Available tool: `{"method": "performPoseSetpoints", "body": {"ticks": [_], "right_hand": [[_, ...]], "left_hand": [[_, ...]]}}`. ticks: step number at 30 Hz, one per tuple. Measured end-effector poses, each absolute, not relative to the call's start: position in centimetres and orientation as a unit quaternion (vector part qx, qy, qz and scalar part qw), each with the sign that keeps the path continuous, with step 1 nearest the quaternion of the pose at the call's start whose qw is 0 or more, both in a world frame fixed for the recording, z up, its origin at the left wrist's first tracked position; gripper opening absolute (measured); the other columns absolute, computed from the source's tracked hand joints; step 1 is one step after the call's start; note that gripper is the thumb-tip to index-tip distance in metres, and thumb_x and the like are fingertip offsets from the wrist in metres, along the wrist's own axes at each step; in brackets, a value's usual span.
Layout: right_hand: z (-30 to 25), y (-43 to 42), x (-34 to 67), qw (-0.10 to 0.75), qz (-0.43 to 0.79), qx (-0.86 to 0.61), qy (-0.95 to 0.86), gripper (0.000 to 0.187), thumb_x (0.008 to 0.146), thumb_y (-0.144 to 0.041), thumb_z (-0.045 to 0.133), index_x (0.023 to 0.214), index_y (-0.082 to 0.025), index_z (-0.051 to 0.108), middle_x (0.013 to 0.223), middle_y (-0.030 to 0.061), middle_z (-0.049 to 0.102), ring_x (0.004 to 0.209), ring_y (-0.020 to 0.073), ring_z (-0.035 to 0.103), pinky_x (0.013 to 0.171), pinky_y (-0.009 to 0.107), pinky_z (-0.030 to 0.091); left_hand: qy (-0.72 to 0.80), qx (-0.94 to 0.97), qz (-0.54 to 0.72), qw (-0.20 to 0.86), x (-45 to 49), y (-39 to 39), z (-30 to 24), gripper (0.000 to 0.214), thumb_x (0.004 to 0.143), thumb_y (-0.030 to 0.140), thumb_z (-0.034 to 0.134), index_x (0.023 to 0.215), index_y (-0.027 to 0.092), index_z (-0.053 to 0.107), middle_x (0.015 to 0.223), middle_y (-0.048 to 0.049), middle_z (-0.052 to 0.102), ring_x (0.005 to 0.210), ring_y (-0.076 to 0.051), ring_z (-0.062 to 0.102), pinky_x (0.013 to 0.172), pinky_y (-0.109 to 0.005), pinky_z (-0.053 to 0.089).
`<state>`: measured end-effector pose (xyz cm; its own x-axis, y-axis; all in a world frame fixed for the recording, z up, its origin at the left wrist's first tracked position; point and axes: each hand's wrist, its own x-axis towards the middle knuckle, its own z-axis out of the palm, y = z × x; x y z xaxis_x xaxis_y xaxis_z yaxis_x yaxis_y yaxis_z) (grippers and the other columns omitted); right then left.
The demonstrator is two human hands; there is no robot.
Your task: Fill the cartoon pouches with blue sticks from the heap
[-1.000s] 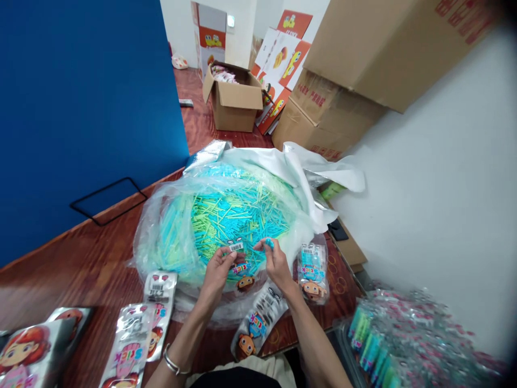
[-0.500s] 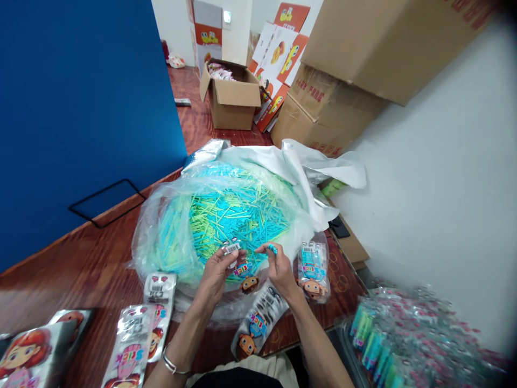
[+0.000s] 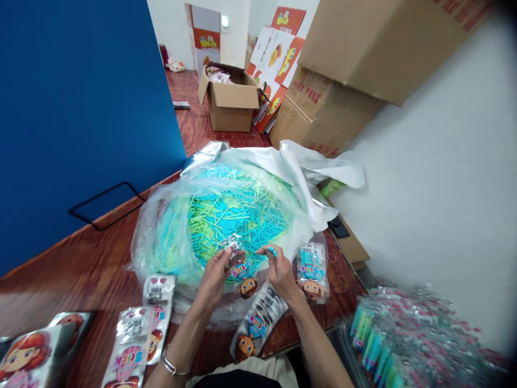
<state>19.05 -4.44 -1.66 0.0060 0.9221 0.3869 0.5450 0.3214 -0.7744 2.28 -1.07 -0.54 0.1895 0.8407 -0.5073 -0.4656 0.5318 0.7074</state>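
My left hand (image 3: 216,272) pinches the upper part of a clear printed pouch (image 3: 244,272) with a cartoon face at its lower end. To the right, my right hand (image 3: 279,269) is closed around a small bundle of blue sticks (image 3: 272,251), whose ends show between the fingers. Both hands hover over the near side of a large clear plastic bag (image 3: 141,231) full of loose blue and green sticks (image 3: 234,210). A stack of flat printed pouches (image 3: 258,323) lies below my right hand. Right of that hand is a pouch with blue contents (image 3: 312,269).
More printed pouches (image 3: 131,345) lie on the left of the wooden table (image 3: 92,269). Filled packets (image 3: 420,334) crowd a bin at lower right. An open carton (image 3: 234,105) and stacked cardboard boxes (image 3: 335,102) stand behind. A blue panel (image 3: 81,97) borders the left.
The pouch in my left hand has turned slightly, and the left fingers have shifted on its upper edge. My right hand stays nearly in place with the blue sticks.
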Motion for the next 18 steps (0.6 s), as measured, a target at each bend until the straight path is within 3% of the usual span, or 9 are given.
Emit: {"method": "performPoseSetpoints", "body": {"ticks": [8, 18], "right_hand": [[-1.2, -5.0, 19.3, 0.470, 0.195, -0.541, -0.670, 0.022, 0.090, -0.016, 0.032, 0.108, -0.023, 0.042, 0.094, 0.0064, 0.062, 0.092, 0.0169, 0.061, 0.081, 0.034, 0.049], [-0.7, -6.2, 18.9, 0.499, 0.221, -0.550, -0.632, 0.021, 0.090, -0.014, 0.033, 0.106, -0.023, 0.044, 0.093, 0.0047, 0.063, 0.091, 0.0157, 0.060, 0.081, 0.033, 0.047]], "left_hand": [[0.484, 0.266, 0.414, 0.724, 2.3, -0.7, -0.8, 0.029, 0.065, 0.039, 0.069, 0.080, 0.014, 0.067, 0.084, -0.0078, 0.072, 0.083, -0.021, 0.065, 0.075, -0.030, 0.046], [0.448, 0.254, 0.406, 0.755, 2.8, 0.2, 0.7, 0.028, 0.061, 0.030, 0.074, 0.081, 0.014, 0.062, 0.074, -0.0057, 0.071, 0.067, -0.017, 0.065, 0.064, -0.027, 0.049]]}}
